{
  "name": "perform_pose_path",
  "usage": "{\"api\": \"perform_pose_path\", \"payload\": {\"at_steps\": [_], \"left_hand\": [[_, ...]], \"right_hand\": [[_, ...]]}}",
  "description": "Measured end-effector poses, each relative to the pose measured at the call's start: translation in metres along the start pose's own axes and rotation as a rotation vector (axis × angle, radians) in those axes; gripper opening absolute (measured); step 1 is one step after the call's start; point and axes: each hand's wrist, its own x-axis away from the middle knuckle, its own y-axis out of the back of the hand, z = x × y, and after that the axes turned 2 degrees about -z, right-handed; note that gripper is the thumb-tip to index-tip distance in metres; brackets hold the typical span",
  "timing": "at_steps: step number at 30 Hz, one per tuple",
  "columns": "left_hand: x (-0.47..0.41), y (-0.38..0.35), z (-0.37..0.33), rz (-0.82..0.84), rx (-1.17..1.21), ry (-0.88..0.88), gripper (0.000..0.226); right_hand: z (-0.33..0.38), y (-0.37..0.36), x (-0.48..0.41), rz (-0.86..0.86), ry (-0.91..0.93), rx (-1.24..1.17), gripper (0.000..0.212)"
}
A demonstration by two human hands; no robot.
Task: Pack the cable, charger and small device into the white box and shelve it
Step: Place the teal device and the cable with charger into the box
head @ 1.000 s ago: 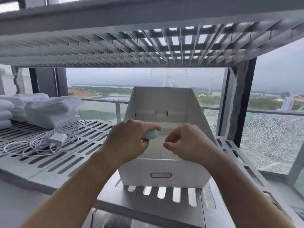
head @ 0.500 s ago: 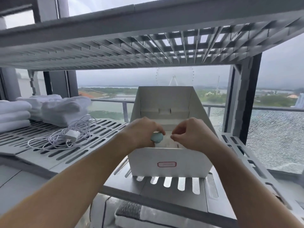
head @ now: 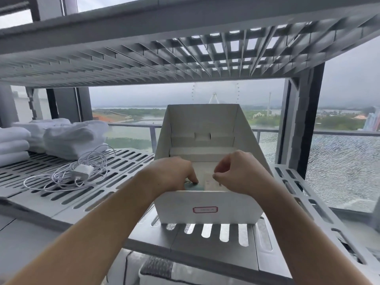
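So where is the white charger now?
In the head view, the charger lies left of the white box on the slatted shelf, amid its coiled cable, before the folded towels.

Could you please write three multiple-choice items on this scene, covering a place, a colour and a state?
1. Where does the charger lie?
A. inside the box
B. on the slatted shelf, left of the box
C. on the towels

2. What colour is the small device at the left hand?
A. teal
B. red
C. black

3. How is the white box?
A. shut
B. open at the top
C. tipped on its side

Key: 1 B, it sits amid the coiled cable; 2 A, teal shows below the fingers; 3 B, its inside is visible.
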Motion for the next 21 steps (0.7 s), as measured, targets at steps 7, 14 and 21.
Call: {"api": "perform_pose_path", "payload": {"at_steps": [7, 14, 21], "left_hand": [[0.004, -0.009, 0.001, -0.168, 0.034, 0.102, 0.042], [0.003, -0.007, 0.001, -0.256, 0.120, 0.096, 0.036], [0.005, 0.001, 0.003, -0.376, 0.241, -0.076, 0.023]], "right_hand": [[-0.002, -0.002, 0.005, 0.009, 0.009, 0.015, 0.011], [-0.001, -0.001, 0.003, -0.033, 0.019, 0.005, 0.013], [0.003, 0.000, -0.001, -0.217, 0.095, -0.018, 0.014]]}}
